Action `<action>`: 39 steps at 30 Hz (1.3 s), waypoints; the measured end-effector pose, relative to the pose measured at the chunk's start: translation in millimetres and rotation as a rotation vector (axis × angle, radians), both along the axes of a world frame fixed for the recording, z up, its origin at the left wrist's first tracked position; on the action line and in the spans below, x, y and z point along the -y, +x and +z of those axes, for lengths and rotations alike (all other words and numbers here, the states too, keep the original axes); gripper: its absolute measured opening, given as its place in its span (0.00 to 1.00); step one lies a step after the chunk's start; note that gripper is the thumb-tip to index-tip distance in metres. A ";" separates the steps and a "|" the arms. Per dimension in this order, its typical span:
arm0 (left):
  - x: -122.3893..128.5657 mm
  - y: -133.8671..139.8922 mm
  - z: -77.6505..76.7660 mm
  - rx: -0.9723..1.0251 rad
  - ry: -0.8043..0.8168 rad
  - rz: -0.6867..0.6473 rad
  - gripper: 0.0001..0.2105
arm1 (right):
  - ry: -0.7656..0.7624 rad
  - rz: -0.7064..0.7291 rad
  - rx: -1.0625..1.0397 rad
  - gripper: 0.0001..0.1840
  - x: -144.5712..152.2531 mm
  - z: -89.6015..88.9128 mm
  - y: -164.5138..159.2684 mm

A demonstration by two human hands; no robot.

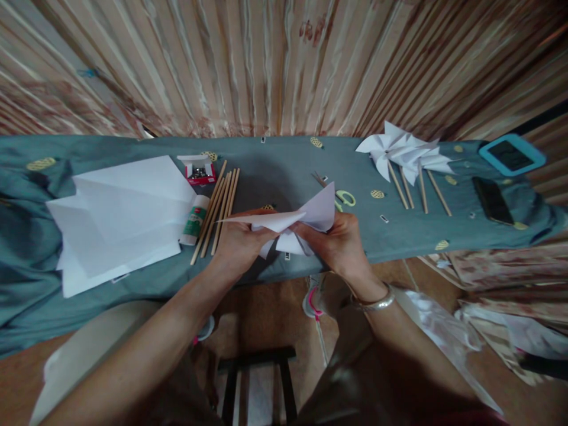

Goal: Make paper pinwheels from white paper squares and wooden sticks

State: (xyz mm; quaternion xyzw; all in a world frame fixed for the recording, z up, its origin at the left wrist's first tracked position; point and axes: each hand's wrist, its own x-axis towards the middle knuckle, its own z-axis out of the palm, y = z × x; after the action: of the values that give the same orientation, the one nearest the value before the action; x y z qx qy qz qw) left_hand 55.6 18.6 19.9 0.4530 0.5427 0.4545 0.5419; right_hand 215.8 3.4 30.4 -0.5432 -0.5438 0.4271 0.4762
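Head | left hand [239,239], right hand [342,244]: pinching folded paper [321,210] | scissors [346,197] near

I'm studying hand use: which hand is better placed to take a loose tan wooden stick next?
Likely the left hand, nearer the loose tan wooden sticks; the right hand is farther off. Both hold folded white paper.

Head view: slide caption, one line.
Left hand and right hand hold bent white paper between wooden sticks and paper pinwheels.
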 end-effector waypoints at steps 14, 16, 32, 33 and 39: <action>0.3 1.5 7.0 0.005 -0.047 0.018 0.10 | 0.014 0.013 0.023 0.05 -1.3 -1.0 0.5; 0.4 1.6 5.9 0.023 -0.040 0.008 0.10 | 0.016 0.015 0.026 0.05 -1.5 -0.5 0.3; 0.2 -0.4 1.2 0.006 -0.049 -0.062 0.11 | -0.029 0.031 -0.030 0.05 -0.8 1.6 -0.5; 0.4 -0.5 1.8 0.002 -0.048 -0.062 0.11 | -0.037 0.041 -0.035 0.06 -0.6 1.4 -0.3; 1.0 -2.2 -0.4 -0.020 -0.066 -0.064 0.13 | -0.077 0.033 -0.052 0.08 -0.7 0.0 0.3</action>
State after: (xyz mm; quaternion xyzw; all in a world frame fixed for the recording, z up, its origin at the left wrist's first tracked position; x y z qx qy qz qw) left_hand 53.4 17.5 19.5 0.4565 0.5481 0.4144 0.5653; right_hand 216.2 4.1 30.3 -0.5409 -0.5230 0.4697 0.4618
